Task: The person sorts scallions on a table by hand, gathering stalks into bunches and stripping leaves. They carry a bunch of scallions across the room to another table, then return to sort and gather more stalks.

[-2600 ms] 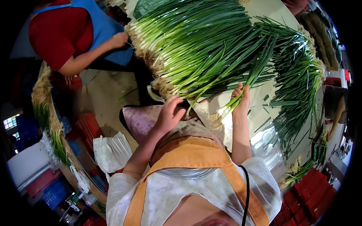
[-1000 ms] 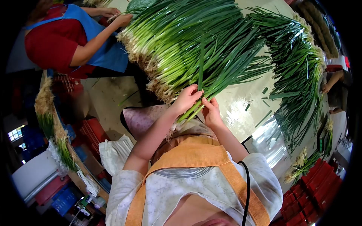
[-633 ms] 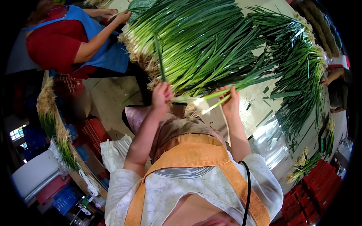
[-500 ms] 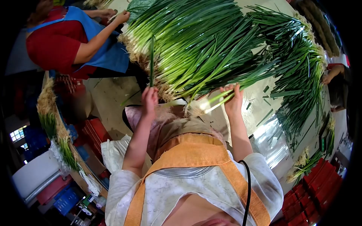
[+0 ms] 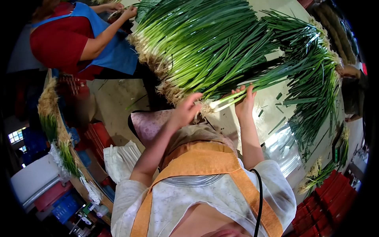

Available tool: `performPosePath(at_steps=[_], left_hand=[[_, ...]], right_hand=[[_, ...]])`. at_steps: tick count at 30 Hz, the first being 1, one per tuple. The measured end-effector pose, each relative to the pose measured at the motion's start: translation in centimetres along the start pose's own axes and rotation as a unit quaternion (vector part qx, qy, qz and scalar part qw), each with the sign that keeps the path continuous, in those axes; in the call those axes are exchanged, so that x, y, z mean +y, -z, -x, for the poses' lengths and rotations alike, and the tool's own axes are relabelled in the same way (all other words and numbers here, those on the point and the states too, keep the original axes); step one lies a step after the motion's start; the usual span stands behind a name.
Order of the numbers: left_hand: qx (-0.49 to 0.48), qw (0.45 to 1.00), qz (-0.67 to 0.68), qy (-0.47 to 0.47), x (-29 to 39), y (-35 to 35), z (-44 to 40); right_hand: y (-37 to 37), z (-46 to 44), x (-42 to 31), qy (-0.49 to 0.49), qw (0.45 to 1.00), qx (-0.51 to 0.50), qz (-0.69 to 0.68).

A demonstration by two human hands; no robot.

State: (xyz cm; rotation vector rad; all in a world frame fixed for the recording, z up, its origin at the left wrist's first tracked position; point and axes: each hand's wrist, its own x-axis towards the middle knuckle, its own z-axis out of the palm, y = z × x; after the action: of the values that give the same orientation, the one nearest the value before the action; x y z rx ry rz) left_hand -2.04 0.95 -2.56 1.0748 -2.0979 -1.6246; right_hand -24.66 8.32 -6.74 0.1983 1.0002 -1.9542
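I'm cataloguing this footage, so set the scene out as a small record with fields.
Left hand: open, near the held roots
Right hand: grips a few spring onions
Large pile: spring onions, roots toward picture left
Second pile: spring onions, roots toward picture right
Table: loose leaf scraps
Co-worker: red top, blue apron

Lighting: moderate over the pale smooth-topped counter (image 5: 269,114), dim at the sides. Strong white glare on the clear shiny plastic sheet (image 5: 281,148); highlights on the long dark-green leaves (image 5: 221,27). Small bright window (image 5: 16,136) at far left. Bare left and right hands legible, right slightly blurred. Rounded wide-angle distortion; black corners.
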Motion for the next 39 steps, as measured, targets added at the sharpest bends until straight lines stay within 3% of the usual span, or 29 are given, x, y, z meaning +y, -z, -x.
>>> performPosePath(at_steps=[3,4,7,8,11,13,14,15,16,17,19,22,26,33,36,39], left_hand=[[-0.148,0.986,-0.076,0.000,2.6,-3.2,-1.1],[-0.175,0.977,-0.112,0.041,2.7,-3.8,-1.4],[-0.154,0.982,-0.103,-0.036,2.2,-4.6,-1.3],[-0.219,0.972,-0.079,0.034,2.0,-4.2,-1.5],[-0.251,0.966,-0.012,-0.062,0.7,-2.0,-2.9],[-0.180,0.981,0.010,0.071,-0.5,0.0,-5.8],[-0.096,0.994,0.024,0.055,-1.4,1.0,-7.2],[-0.008,0.995,-0.088,0.040,-2.4,1.9,-8.7],[0.030,0.970,-0.237,0.054,-3.0,2.7,-9.7],[0.068,0.950,-0.300,0.057,-5.6,3.0,-10.9],[0.024,0.904,-0.416,0.094,-6.3,3.0,-11.4],[-0.010,0.902,-0.425,0.070,-7.9,0.5,-9.8],[0.059,0.890,-0.451,-0.026,-9.1,-0.9,-8.1],[0.020,0.900,-0.430,-0.064,-8.3,-0.7,-7.4],[-0.028,0.909,-0.416,0.019,-7.3,1.3,-9.4],[0.097,0.937,-0.335,0.008,-9.3,3.3,-11.7]], right_hand=[[-1.2,0.8,0.4,-0.019,0.999,0.043,-0.016],[-1.6,1.1,0.5,-0.024,0.997,0.066,-0.024],[0.3,0.4,-0.1,-0.137,0.971,-0.077,-0.178],[0.7,0.3,-0.4,-0.129,0.970,-0.062,-0.194],[-1.1,1.6,-1.8,-0.094,0.978,-0.094,-0.161],[-1.4,1.3,-2.0,-0.088,0.978,-0.113,-0.150],[-1.6,1.1,-2.1,-0.085,0.978,-0.123,-0.144],[-1.4,0.9,-2.0,-0.088,0.982,-0.112,-0.127],[-1.0,0.5,-1.6,-0.090,0.985,-0.101,-0.110],[-0.7,0.2,-1.1,-0.094,0.987,-0.089,-0.094],[-0.3,0.4,-0.4,-0.112,0.986,-0.093,-0.087],[0.0,1.2,0.1,-0.115,0.988,-0.081,-0.061],[-0.6,1.7,-0.1,-0.052,0.997,-0.027,0.055],[-1.3,0.5,-0.8,-0.012,0.992,-0.013,0.124],[-1.2,0.4,-0.6,-0.017,0.993,-0.016,0.113],[-0.9,0.5,0.0,-0.024,0.994,-0.010,0.102]])
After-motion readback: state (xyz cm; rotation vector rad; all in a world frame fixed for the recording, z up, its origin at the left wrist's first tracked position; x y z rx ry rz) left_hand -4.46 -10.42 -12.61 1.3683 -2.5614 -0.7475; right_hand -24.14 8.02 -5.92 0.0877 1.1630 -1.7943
